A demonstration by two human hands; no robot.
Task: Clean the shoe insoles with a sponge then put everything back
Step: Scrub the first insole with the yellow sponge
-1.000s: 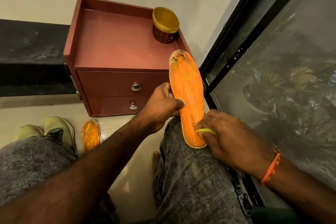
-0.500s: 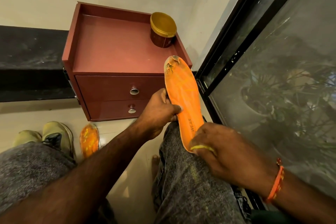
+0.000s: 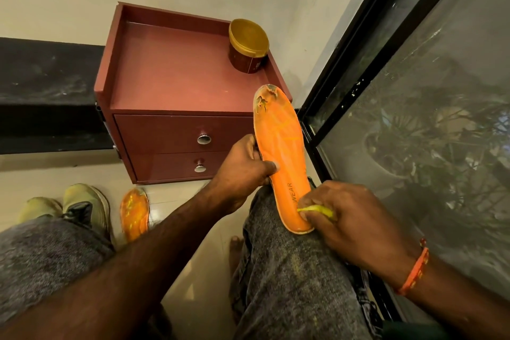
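Observation:
An orange insole (image 3: pixel 280 146) with a torn toe end stands tilted on my right knee. My left hand (image 3: pixel 242 171) grips its left edge, thumb across the face. My right hand (image 3: pixel 356 218) pinches a small yellow sponge (image 3: pixel 317 210) and presses it on the heel end of that insole. A second orange insole (image 3: pixel 134 212) lies on the floor beside a pair of yellow-green shoes (image 3: pixel 82 204).
A dark red two-drawer cabinet (image 3: pixel 171 85) stands ahead against the wall, with a gold-lidded jar (image 3: pixel 248 45) on its top right corner. A black-framed window (image 3: pixel 358 63) runs along the right. A black ledge (image 3: pixel 47 91) is at the left.
My right hand with the sponge has stayed at the heel end, shifting slightly along it. The view has tilted a little; the insole and left hand keep their hold.

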